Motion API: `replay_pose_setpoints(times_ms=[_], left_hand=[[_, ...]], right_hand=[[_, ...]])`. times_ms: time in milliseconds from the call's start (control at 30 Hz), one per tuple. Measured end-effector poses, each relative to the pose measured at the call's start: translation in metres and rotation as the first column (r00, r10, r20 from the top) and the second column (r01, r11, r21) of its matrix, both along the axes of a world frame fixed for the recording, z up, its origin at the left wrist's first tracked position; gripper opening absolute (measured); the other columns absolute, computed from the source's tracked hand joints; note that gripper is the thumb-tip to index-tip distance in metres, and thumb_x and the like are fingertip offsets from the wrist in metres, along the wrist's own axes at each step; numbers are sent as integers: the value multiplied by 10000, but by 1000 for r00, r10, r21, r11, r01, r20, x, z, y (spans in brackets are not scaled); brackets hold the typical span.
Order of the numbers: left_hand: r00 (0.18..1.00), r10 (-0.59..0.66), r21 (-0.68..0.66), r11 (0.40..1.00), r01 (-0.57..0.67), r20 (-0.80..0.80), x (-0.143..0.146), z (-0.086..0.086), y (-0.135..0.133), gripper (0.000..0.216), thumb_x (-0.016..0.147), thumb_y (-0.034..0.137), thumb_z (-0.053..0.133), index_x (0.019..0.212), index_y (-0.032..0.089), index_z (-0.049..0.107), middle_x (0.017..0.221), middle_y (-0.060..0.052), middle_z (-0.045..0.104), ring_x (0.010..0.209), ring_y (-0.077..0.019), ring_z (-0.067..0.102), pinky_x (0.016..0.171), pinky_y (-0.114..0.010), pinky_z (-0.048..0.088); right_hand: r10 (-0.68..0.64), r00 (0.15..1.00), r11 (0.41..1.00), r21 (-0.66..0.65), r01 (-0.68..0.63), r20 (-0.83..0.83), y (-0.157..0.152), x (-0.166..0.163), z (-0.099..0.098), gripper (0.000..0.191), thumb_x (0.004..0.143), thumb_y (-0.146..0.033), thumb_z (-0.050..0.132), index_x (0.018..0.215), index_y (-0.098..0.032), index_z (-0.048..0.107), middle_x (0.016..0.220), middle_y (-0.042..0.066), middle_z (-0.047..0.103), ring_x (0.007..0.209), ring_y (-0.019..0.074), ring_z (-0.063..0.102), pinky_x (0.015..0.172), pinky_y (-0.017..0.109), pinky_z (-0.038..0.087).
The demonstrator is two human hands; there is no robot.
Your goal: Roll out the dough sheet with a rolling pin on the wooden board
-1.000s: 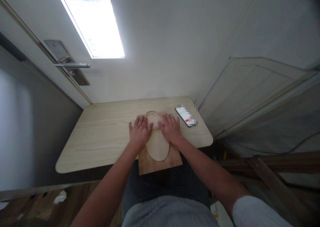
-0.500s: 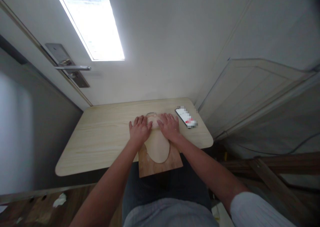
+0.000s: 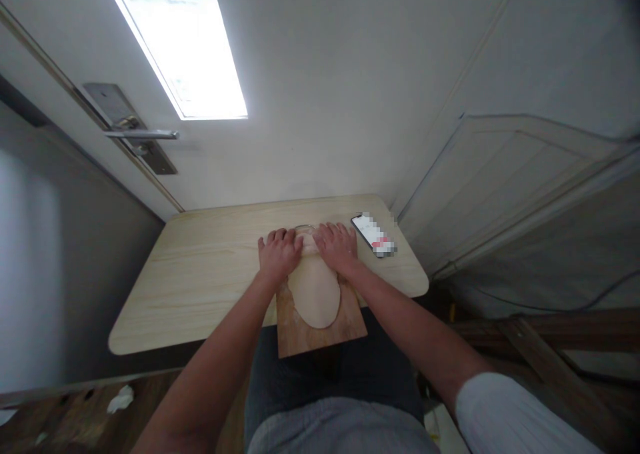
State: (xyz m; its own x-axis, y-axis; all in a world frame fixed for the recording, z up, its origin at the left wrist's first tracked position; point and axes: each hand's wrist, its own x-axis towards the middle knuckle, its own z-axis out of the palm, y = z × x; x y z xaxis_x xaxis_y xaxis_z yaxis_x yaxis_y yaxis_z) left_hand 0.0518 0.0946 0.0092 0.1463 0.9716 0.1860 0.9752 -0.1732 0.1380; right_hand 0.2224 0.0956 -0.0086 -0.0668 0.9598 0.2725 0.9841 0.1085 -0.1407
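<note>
A flat oval of pale dough (image 3: 315, 297) lies on a brown wooden board (image 3: 320, 334) that overhangs the near edge of a light wooden table (image 3: 210, 274). My left hand (image 3: 277, 254) and my right hand (image 3: 337, 246) rest palms down side by side at the dough's far end, fingers stretched forward. They press on a pale roller-like thing (image 3: 309, 241) between them, which is mostly hidden. A curved clear rim (image 3: 303, 227) shows just beyond the fingertips; I cannot make out what it is.
A phone (image 3: 375, 235) with a lit screen lies on the table right of my right hand. A white door with a metal handle (image 3: 140, 135) stands behind the table. Crumpled paper (image 3: 120, 397) lies on the floor at left, and wooden beams (image 3: 525, 334) at right.
Both hands have slid a little farther from me along the dough. The bare part of the dough behind them now looks slightly longer.
</note>
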Motion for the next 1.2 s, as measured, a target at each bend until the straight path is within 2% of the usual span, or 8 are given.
replay_pose_setpoints(times_ms=[100,333,600,933,1067,1200], left_hand=[[1000,22,0,1000,-22,-22,1,1,4,496,1029,489,258,1257,255,632,1276,-129,663,1210,-309,561,1051,-528,380],[999,10,26,1000,-8,-49,0,0,13,494,1031,476,251,1195,229,646,1181,-136,675,1141,-318,588,982,-499,414],[997,51,-54,997,-54,-54,0,4,28,473,1024,479,277,1229,206,604,1198,-150,679,1163,-319,592,976,-484,424],[996,84,-88,993,-82,11,1,4,45,493,1028,492,242,1189,207,611,1186,-138,699,1154,-312,602,974,-482,415],[997,72,-106,992,-70,18,0,4,53,505,1029,496,229,1202,205,604,1180,-142,707,1131,-311,622,966,-481,413],[998,65,-108,992,-66,-10,0,5,62,546,1036,493,184,1168,187,616,1093,-142,736,1057,-302,668,952,-482,415]], right_hand=[[-5,1000,1000,-5,5,3,4,-1,0,521,1065,-519,266,1380,-239,572,1414,109,603,1286,294,488,1104,512,260],[-3,1000,999,-47,3,-12,15,-1,6,480,1057,-515,327,1324,-237,613,1326,110,648,1221,290,513,1088,507,282],[-24,1000,995,-98,22,-15,27,-2,12,481,1031,-519,396,1369,-237,587,1278,145,631,1192,302,517,1018,481,355],[-43,999,972,-232,41,-3,45,-4,23,506,1022,-521,356,1310,-189,606,1313,176,602,1234,316,495,1012,478,401],[-31,999,970,-241,28,-11,54,-4,23,520,1023,-525,351,1312,-174,603,1314,183,603,1239,328,491,1008,492,411],[-34,999,974,-223,28,-21,65,-4,18,525,1015,-539,373,1309,-174,611,1306,184,610,1232,332,500,997,492,426]])
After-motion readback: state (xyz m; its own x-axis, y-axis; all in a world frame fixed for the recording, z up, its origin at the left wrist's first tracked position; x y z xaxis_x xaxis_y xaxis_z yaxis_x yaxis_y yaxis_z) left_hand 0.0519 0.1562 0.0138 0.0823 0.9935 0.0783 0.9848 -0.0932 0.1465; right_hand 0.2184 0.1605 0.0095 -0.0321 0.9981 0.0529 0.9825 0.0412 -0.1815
